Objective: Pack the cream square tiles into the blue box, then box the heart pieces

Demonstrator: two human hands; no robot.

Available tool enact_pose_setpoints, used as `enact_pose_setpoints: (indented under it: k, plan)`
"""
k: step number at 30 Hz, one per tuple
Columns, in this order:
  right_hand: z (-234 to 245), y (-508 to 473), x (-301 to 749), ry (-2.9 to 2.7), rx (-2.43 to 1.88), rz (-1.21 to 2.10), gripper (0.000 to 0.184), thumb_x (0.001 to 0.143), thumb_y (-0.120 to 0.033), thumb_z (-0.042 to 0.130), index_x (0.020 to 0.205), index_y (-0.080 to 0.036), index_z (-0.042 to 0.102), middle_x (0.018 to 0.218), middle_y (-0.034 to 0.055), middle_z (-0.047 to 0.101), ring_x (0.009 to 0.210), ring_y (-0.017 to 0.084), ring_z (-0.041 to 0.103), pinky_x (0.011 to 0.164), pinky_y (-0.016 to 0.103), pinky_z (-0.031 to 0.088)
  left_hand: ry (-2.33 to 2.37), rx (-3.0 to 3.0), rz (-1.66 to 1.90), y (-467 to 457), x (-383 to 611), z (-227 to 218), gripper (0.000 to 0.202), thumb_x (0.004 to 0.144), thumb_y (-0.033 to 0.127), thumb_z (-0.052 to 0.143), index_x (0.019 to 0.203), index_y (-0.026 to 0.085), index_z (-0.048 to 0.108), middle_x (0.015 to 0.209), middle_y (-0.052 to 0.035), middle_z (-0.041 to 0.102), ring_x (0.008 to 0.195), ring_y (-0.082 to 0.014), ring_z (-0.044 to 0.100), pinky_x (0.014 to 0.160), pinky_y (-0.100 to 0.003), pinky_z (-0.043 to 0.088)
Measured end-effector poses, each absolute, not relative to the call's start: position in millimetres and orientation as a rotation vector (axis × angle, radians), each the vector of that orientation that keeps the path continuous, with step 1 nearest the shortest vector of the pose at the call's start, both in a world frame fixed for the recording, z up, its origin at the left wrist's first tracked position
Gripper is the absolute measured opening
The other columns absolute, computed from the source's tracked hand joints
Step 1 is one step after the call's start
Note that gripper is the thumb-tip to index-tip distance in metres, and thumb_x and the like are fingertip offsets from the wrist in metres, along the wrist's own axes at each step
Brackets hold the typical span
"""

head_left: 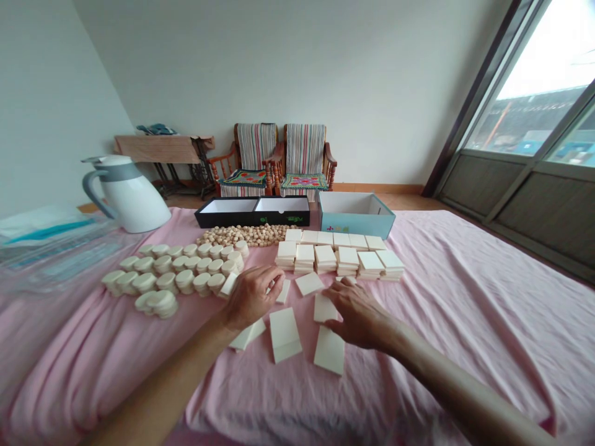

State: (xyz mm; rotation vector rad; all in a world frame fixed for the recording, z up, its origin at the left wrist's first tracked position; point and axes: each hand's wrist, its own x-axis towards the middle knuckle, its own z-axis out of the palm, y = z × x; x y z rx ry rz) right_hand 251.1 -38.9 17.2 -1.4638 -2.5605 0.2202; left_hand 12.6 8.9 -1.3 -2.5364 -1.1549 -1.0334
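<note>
Left grip curls on a tile, right grip lies open, stacks just beyond.

Our left hand curls over a pale block at its one o'clock, so we cannot tell whether the fingers grip it, and our right hand covers part of a second block. Our forearms run out at the six o'clock edge. The plastic sheets at nine o'clock are blurred and cut off, and the green print on the black box is too small to read.
</note>
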Motion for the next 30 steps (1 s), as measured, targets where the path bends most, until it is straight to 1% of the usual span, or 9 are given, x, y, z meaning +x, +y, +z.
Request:
enact_pose_setpoints:
  k: [4,7,9,12,18,22,25,27,30]
  plan:
    - [11,-40,255,-2.523,-1.364,0.226,0.027,0.08,-0.036,0.062,0.098,-0.017,0.061,0.097,0.0126,0.062,0.098,0.028,0.051,0.08,0.04,0.043,-1.216,-2.497,-1.087,11,8,-7,0.012,0.087,0.016,0.049,0.084,0.018,0.061,0.076,-0.0035,0.066,0.071,-0.0156,0.062,0.069,-0.027,0.046]
    - [8,-36,266,-2.42,-1.306,0.199,0.028,0.075,-0.024,0.061,0.102,-0.017,0.059,0.097,0.0103,0.061,0.095,0.025,0.05,0.08,0.038,0.042,-1.239,-2.496,-1.096,11,5,-8,0.012,0.087,0.016,0.049,0.085,0.018,0.061,0.074,-0.0026,0.066,0.068,-0.015,0.061,0.066,-0.026,0.045]
    - [7,-32,278,-2.342,-1.331,0.109,0.038,0.069,-0.014,0.059,0.107,-0.016,0.057,0.1,0.0099,0.06,0.094,0.024,0.049,0.081,0.038,0.041,-1.24,-2.497,-1.109,11,4,-7,0.011,0.087,0.017,0.049,0.086,0.018,0.061,0.075,-0.0025,0.066,0.068,-0.0148,0.061,0.066,-0.026,0.045]
    - [5,-26,295,-2.314,-1.403,-0.007,0.046,0.065,-0.01,0.055,0.111,-0.016,0.056,0.104,0.0095,0.06,0.096,0.025,0.048,0.083,0.041,0.039,-1.234,-2.508,-1.115,10,4,-6,0.011,0.087,0.017,0.049,0.086,0.018,0.06,0.074,-0.0024,0.065,0.067,-0.0146,0.061,0.065,-0.025,0.045]
    - [-8,-20,307,-2.253,-1.372,-0.11,0.05,0.071,-0.009,0.052,0.121,-0.015,0.051,0.124,0.0139,0.054,0.107,0.028,0.048,0.086,0.044,0.039,-1.254,-2.497,-1.121,11,2,-7,0.012,0.087,0.018,0.049,0.083,0.018,0.06,0.073,-0.0022,0.065,0.067,-0.0144,0.061,0.065,-0.025,0.046]
    - [4,-15,292,-2.153,-1.379,-0.029,0.034,0.078,-0.012,0.05,0.11,-0.018,0.057,0.109,0.0093,0.061,0.097,0.024,0.053,0.084,0.041,0.041,-1.268,-2.442,-1.207,12,0,-6,0.01,0.086,0.018,0.051,0.085,0.018,0.061,0.075,-0.0025,0.067,0.065,-0.0136,0.061,0.064,-0.024,0.046]
    - [21,-2,268,-2.195,-1.308,0.088,0.028,0.079,-0.012,0.05,0.104,-0.019,0.06,0.102,0.0084,0.062,0.095,0.023,0.054,0.083,0.038,0.042,-1.273,-2.398,-1.279,11,-1,-4,0.011,0.086,0.018,0.051,0.087,0.017,0.062,0.077,-0.0029,0.069,0.066,-0.0132,0.063,0.065,-0.024,0.047]
    - [28,13,249,-2.264,-1.257,0.123,0.029,0.079,-0.013,0.052,0.106,-0.018,0.06,0.103,0.0093,0.062,0.099,0.023,0.053,0.085,0.038,0.041,-1.28,-2.376,-1.315,10,-3,-3,0.011,0.086,0.018,0.051,0.088,0.017,0.062,0.077,-0.0029,0.069,0.065,-0.013,0.063,0.064,-0.023,0.048]
    - [33,41,220,-2.399,-1.241,0.103,0.04,0.077,-0.021,0.058,0.117,-0.016,0.056,0.113,0.0128,0.061,0.107,0.026,0.049,0.088,0.042,0.039,-1.289,-2.365,-1.325,8,-5,-1,0.01,0.086,0.019,0.051,0.086,0.017,0.061,0.075,-0.0027,0.068,0.063,-0.0128,0.062,0.063,-0.023,0.048]
